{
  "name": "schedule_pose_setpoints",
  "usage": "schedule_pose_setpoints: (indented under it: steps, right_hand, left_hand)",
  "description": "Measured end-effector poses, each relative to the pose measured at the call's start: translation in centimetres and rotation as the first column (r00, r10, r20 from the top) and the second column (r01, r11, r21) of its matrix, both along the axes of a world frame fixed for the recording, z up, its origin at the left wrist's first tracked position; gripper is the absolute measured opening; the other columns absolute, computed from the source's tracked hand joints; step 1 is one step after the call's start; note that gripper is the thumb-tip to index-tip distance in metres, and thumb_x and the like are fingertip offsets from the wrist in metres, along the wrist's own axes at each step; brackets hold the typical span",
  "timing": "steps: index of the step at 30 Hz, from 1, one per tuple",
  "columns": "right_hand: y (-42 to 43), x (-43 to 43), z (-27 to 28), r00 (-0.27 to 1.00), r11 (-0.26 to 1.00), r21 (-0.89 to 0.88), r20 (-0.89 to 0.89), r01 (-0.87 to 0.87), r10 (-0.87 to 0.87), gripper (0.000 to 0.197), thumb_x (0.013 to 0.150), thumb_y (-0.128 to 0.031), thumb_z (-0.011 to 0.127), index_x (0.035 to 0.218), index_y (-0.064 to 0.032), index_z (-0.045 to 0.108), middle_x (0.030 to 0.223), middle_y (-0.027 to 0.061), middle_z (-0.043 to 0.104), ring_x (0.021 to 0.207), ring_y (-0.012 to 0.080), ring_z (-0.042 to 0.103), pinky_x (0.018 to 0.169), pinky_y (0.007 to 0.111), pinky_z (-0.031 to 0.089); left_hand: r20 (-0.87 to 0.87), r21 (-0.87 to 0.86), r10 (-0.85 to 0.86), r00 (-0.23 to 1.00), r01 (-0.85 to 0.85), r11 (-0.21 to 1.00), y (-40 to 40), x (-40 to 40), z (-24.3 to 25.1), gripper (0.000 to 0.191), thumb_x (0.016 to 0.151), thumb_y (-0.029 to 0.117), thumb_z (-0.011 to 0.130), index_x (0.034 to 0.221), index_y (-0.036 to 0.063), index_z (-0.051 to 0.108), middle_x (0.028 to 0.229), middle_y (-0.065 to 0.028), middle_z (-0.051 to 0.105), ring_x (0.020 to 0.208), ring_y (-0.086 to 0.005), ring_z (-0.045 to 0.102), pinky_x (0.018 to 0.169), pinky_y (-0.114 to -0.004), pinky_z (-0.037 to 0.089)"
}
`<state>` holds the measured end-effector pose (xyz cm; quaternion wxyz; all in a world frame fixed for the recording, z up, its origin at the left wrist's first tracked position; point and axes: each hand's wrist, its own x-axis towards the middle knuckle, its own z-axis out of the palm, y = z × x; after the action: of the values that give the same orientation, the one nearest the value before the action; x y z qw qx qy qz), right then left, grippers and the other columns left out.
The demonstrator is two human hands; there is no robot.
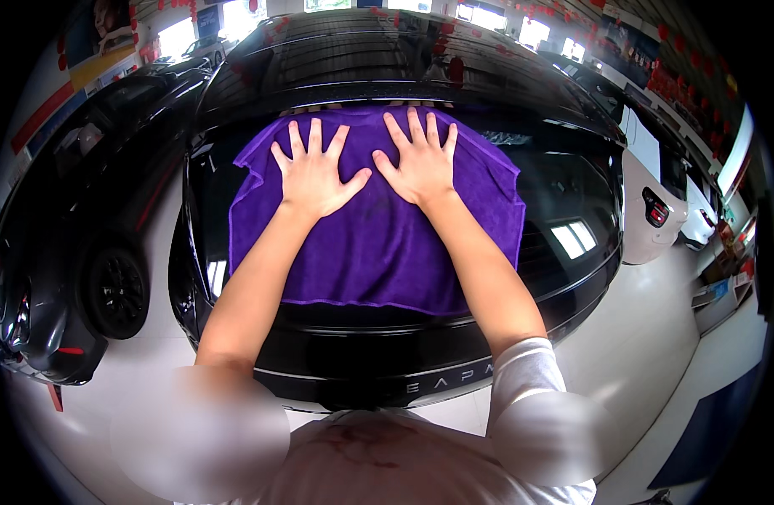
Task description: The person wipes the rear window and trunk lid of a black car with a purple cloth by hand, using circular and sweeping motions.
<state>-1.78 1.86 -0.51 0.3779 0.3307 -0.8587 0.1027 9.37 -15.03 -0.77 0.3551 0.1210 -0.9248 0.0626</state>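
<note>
A purple microfibre cloth [374, 252] lies spread over the rear window [557, 183] of a black car. My left hand [314, 173] presses flat on the upper left of the cloth with its fingers apart. To its right, my right hand [421, 158] also rests flat on the cloth, fingers splayed, near the upper edge. The two thumbs point towards each other with a small gap between them. Soft folds run down the lower part of the cloth, and its left and right edges are creased.
The black car's glossy roof [374, 53] stretches away beyond the window. A dark car [52, 271] stands close on the left. White cars [652, 189] are parked on the right. Pale floor [639, 322] runs along both sides, with a low counter [728, 297] at the right.
</note>
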Motion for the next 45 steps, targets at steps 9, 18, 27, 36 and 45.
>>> schedule_pose_setpoints:
  steps: [9, 18, 27, 36, 45]
  right_hand:
    - [-1.4, -1.2, 0.8, 0.988, 0.986, -0.142, 0.138, 0.089, -0.070, 0.065, 0.098, -0.056, 0.046, 0.158, -0.0326, 0.043, 0.167, 0.0128, 0.034, 0.156, 0.0410, 0.023, 0.123, 0.066, 0.010]
    - [-4.2, 0.2, 1.2, 0.957, 0.958, -0.212, 0.254, 0.193, -0.137, 0.082, 0.090, -0.058, 0.050, 0.163, -0.0227, 0.035, 0.170, 0.0197, 0.024, 0.156, 0.0471, 0.016, 0.121, 0.071, 0.005]
    - [-12.9, 5.9, -0.3, 0.974, 0.976, -0.094, 0.099, -0.197, 0.206, 0.072, 0.090, -0.055, 0.057, 0.155, -0.0283, 0.048, 0.167, 0.0117, 0.035, 0.157, 0.0365, 0.022, 0.125, 0.063, 0.007]
    - [-13.2, 4.5, -0.5, 0.960, 0.956, -0.104, 0.036, -0.273, 0.278, 0.065, 0.090, -0.057, 0.057, 0.151, -0.0335, 0.053, 0.163, 0.0080, 0.040, 0.154, 0.0309, 0.028, 0.127, 0.055, 0.012]
    - [-3.7, 1.1, 0.1, 0.965, 0.967, -0.121, 0.168, 0.224, -0.203, 0.073, 0.095, -0.066, 0.044, 0.160, -0.0334, 0.039, 0.168, 0.0119, 0.033, 0.157, 0.0368, 0.021, 0.126, 0.056, 0.012]
  left_hand:
    - [0.038, 0.040, 0.065, 0.997, -0.067, 0.997, -0.4, -0.8, 0.8, 0.089, 0.086, 0.073, 0.060, 0.159, 0.0273, 0.039, 0.165, -0.0201, 0.032, 0.153, -0.0524, 0.020, 0.111, -0.081, 0.020]
    - [-0.049, 0.157, -0.009, 0.999, 0.016, 0.987, -0.7, 0.3, 0.1, 0.072, 0.091, 0.066, 0.057, 0.155, 0.0326, 0.047, 0.166, -0.0133, 0.035, 0.154, -0.0466, 0.021, 0.116, -0.076, 0.017]
    - [-0.085, 0.294, 0.280, 0.956, -0.244, 0.924, -10.3, 5.7, -2.5, 0.064, 0.096, 0.058, 0.055, 0.154, 0.0318, 0.046, 0.165, -0.0162, 0.036, 0.152, -0.0486, 0.026, 0.117, -0.070, 0.026]
    - [-0.130, 0.335, 0.322, 0.938, -0.264, 0.905, -9.8, 6.5, -4.3, 0.063, 0.097, 0.053, 0.051, 0.156, 0.0291, 0.044, 0.164, -0.0216, 0.035, 0.149, -0.0519, 0.031, 0.118, -0.063, 0.031]
    - [-0.114, 0.087, 0.020, 0.993, -0.010, 0.996, -4.5, 0.2, -0.4, 0.064, 0.091, 0.058, 0.056, 0.153, 0.0415, 0.049, 0.161, -0.0077, 0.044, 0.152, -0.0372, 0.030, 0.118, -0.060, 0.025]
